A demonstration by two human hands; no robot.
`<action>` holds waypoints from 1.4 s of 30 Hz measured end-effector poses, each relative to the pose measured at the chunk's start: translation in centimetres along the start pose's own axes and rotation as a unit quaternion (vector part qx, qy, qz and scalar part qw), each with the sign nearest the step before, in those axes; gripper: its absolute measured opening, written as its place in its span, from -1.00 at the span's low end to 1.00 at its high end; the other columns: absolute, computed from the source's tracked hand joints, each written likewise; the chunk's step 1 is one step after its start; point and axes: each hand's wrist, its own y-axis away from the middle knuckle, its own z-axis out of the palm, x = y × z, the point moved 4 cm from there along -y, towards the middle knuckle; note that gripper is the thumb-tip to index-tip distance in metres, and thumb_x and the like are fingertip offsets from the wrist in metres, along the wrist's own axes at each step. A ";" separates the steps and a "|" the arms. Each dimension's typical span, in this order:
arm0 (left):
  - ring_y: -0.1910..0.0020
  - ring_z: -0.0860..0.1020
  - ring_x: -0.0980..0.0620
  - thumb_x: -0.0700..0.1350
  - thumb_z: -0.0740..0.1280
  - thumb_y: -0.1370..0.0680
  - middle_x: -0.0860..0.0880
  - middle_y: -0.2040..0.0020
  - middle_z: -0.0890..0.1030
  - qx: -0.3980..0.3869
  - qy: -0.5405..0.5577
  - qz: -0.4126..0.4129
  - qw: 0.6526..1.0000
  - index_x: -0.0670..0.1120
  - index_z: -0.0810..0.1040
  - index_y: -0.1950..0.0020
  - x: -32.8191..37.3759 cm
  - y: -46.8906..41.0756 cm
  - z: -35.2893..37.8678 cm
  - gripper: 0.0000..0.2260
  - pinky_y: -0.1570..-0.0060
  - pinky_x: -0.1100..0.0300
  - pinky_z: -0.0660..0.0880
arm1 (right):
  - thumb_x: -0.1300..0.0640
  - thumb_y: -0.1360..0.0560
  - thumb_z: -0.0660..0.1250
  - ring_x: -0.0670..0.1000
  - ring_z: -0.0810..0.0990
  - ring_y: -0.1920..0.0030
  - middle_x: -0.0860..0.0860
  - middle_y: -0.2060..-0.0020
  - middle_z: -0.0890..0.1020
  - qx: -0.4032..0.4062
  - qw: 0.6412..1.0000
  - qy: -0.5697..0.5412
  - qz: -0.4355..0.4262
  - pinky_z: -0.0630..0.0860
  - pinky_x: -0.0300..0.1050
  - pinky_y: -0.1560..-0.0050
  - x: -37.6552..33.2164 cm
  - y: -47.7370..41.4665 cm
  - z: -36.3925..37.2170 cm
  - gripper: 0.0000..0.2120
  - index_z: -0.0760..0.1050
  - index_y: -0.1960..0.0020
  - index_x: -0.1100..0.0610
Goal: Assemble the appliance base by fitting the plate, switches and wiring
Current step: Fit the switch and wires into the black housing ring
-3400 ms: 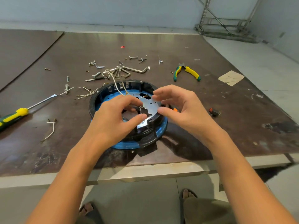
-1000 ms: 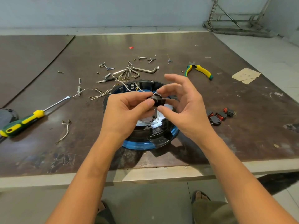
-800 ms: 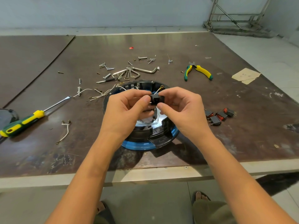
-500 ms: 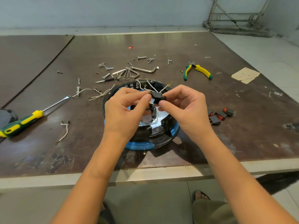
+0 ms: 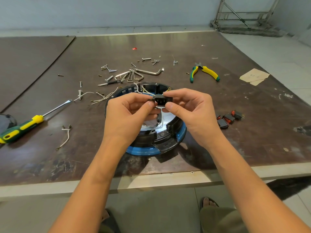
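Note:
A round black and blue appliance base [image 5: 161,145] lies on the table near its front edge, with a shiny metal plate [image 5: 168,117] inside. Above it I hold a small black power socket [image 5: 161,100] with metal pins facing me. My left hand [image 5: 129,115] pinches its left end, my right hand [image 5: 188,106] its right end. White wires [image 5: 144,93] run from the socket's back down into the base. Three black rocker switches with red buttons [image 5: 229,118] lie to the right of the base.
A green-yellow screwdriver [image 5: 25,126] lies at left, green-yellow pliers [image 5: 204,73] at back right. Hex keys [image 5: 143,73], screws and loose wires [image 5: 101,98] are scattered behind the base. A short wire [image 5: 64,138] lies at front left, cardboard scraps [image 5: 254,76] far right.
Both hands have lifted the socket slightly and turned it so its pinned face points toward me. The right fingers closed onto its end.

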 end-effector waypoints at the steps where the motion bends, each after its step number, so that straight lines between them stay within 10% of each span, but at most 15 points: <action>1: 0.14 0.73 -0.09 -0.35 0.38 -0.55 -0.16 0.13 0.73 -0.003 0.010 -0.006 1.000 -0.29 0.63 -0.07 0.0 0.0 0.0 -0.88 0.16 0.16 0.66 | 0.39 -0.49 0.42 0.10 0.72 0.05 0.04 0.08 0.72 0.005 1.000 0.000 0.000 0.63 -0.05 -0.03 0.0 0.0 0.0 -0.75 0.64 -0.14 0.22; 7: 0.12 0.73 -0.04 -0.35 0.40 -0.53 -0.13 0.12 0.74 -0.022 -0.012 0.002 1.000 -0.25 0.63 -0.07 0.4 0.2 0.0 -0.87 0.11 0.16 0.66 | 0.44 -0.45 0.44 0.15 0.70 0.01 0.18 0.04 0.71 0.008 1.000 0.019 -0.007 0.64 0.16 -0.09 -0.3 0.0 0.0 -0.76 0.64 -0.10 0.28; 15: 0.14 0.73 -0.02 -0.31 0.45 -0.51 -0.11 0.15 0.74 -0.043 -0.049 0.012 0.998 -0.22 0.61 -0.17 0.6 0.4 0.2 -0.77 0.13 0.15 0.66 | 0.48 -0.45 0.42 -0.05 0.69 0.05 -0.01 0.12 0.70 -0.033 0.999 0.024 -0.013 0.62 -0.14 -0.04 -0.9 -0.1 -0.6 -0.71 0.62 -0.12 0.24; 42: 0.14 0.72 -0.14 -0.26 0.42 -0.47 -0.21 0.12 0.72 -0.070 0.084 -0.016 0.994 -0.23 0.66 -0.13 0.2 -0.2 -1.1 -0.76 0.13 0.22 0.63 | 0.45 -0.48 0.39 0.03 0.69 0.04 0.14 0.05 0.69 -0.048 0.999 -0.005 -0.020 0.62 -0.10 -0.03 -1.0 0.0 -0.1 -0.70 0.59 -0.16 0.21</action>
